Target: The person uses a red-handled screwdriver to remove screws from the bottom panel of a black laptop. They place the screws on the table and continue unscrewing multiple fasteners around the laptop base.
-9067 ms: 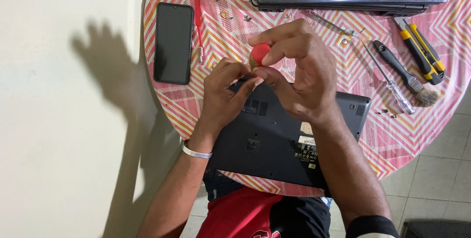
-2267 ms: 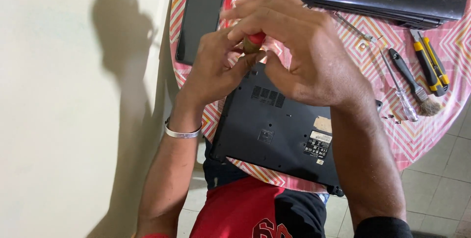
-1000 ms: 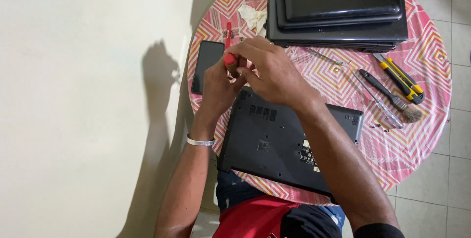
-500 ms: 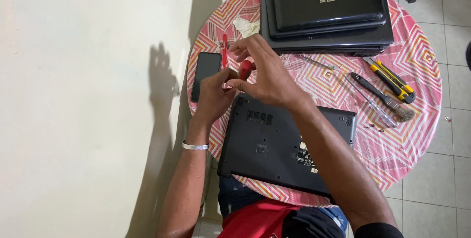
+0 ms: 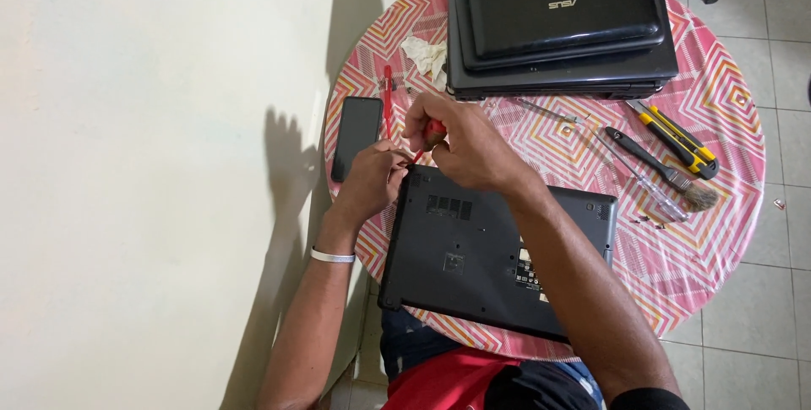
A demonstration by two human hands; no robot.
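A black laptop [image 5: 473, 258] lies upside down on the round table with a red-and-white patterned cloth [image 5: 710, 249], nearest me. My right hand [image 5: 465, 144] is closed around a red-handled screwdriver [image 5: 432, 133] that points down at the laptop's far left corner. My left hand [image 5: 372, 178] sits beside that corner, fingers pinched near the screwdriver's tip. The tip itself is hidden between my hands.
A stack of closed dark laptops [image 5: 562, 21] fills the table's far side. A black phone [image 5: 356, 135] and a thin red tool [image 5: 388, 99] lie at left. A yellow utility knife [image 5: 676, 138], a brush [image 5: 667, 175] and small screws lie at right. A pale wall runs along the left.
The view has pulled back and shifted, so the table looks smaller. My hands have come down from in front of the camera to the laptop's far left corner, still holding the screwdriver.
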